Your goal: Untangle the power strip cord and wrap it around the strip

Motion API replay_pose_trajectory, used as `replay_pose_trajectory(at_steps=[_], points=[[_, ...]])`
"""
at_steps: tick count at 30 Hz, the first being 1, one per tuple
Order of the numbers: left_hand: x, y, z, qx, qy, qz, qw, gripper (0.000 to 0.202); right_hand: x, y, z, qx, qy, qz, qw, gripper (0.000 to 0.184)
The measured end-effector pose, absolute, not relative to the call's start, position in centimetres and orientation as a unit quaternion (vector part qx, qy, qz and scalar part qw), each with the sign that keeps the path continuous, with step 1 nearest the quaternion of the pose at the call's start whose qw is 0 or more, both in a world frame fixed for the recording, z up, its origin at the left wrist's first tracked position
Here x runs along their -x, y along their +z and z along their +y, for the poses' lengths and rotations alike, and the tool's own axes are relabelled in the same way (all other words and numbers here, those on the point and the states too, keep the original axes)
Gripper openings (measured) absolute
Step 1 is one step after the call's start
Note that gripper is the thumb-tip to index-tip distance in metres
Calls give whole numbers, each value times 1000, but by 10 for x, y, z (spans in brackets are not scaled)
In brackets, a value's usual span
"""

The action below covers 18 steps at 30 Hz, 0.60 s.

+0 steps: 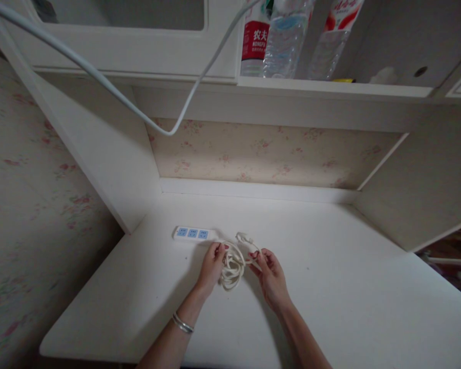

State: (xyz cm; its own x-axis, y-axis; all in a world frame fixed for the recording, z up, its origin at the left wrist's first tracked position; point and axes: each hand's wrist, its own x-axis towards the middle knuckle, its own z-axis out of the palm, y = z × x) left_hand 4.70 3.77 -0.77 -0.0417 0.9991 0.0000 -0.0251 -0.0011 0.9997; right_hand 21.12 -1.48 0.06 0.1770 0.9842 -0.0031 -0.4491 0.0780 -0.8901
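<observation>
A white power strip (pixel 195 234) with three blue socket faces lies on the white desk. From its right end runs a cream power cord (pixel 232 271), gathered into a loose coil. My left hand (pixel 212 269), with a silver bangle on its wrist, is closed on the left side of the coil. To the right, my right hand (pixel 269 277) pinches a stretch of the same cord between thumb and fingers. Just above the right fingers is the cord's white end (pixel 244 237), which looks like the plug; its prongs cannot be made out.
The white desk (pixel 330 302) spreads around both hands, with a cabinet side panel at left and right. Overhead, a shelf (pixel 330 88) holds several plastic bottles (pixel 286 43). A pale cable (pixel 169 132) hangs down in front of the cabinet. Floral wallpaper covers the back wall.
</observation>
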Motion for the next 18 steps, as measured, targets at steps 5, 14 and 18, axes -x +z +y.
replay_pose_trajectory(at_steps=[5,14,18], points=[[-32,-14,27,-564,512,433,482,30,-212,-12,-12,409,554,-224,690,31],[-14,-16,14,-617,473,368,510,19,-213,-8,-9,406,562,-203,691,31],[-13,-6,8,-569,468,383,558,17,-210,-4,-8,391,566,-209,695,30]])
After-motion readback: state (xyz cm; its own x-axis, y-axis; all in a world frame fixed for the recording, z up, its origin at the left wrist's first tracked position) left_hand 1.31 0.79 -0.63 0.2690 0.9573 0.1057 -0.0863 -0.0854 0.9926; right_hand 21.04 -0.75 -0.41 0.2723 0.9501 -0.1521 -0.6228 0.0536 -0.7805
